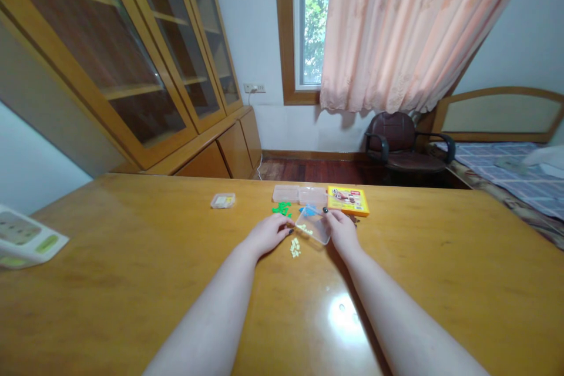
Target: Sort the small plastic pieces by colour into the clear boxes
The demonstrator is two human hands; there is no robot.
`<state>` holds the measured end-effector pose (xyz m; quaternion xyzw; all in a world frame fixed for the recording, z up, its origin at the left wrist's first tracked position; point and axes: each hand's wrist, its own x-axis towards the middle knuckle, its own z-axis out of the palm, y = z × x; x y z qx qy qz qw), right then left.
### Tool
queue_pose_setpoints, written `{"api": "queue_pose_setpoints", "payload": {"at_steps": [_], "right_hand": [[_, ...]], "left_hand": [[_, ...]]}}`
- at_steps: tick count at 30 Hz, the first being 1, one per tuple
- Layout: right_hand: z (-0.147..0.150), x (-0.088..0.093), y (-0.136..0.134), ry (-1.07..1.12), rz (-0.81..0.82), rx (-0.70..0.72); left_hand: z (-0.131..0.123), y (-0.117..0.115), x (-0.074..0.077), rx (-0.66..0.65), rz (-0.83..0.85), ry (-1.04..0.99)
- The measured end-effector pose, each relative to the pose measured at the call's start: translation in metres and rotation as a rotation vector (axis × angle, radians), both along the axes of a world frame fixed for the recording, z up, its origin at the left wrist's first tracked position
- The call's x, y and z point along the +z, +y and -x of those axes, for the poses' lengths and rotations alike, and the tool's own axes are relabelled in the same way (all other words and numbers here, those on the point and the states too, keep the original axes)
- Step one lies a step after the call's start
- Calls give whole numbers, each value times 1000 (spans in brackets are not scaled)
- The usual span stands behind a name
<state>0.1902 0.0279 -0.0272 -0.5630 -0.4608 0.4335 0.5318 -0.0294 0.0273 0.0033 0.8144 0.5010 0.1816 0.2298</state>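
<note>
My right hand [342, 231] grips the right side of a clear plastic box [318, 228], which is tilted over the table. Several small pale yellow pieces lie inside it along the left side. My left hand [272, 231] is at the box's left edge with its fingers curled; whether they pinch a small piece is too small to tell. Below the box, a little pile of pale yellow pieces [295, 247] lies on the table. Green pieces [282, 208] sit just beyond my left hand, and blue pieces [308, 210] are behind the box. Brown pieces [353, 220] show partly past my right hand.
Two clear plastic boxes [286, 192] stand side by side near the far edge of the wooden table [176, 282]. A yellow printed box [348, 200] is to their right. Further left is a small lidded container [222, 201]. A white power strip [26, 238] is at far left.
</note>
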Motion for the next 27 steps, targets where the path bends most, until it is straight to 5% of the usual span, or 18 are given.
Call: {"api": "queue_pose_setpoints", "payload": {"at_steps": [9,27], "right_hand": [[0,3,-1,-4,16,2],[-1,5,-4,-65,-12,-9]], "left_hand": [[15,10,-7,-36,180,-189],[-6,-2,10,-223,101,-11]]}}
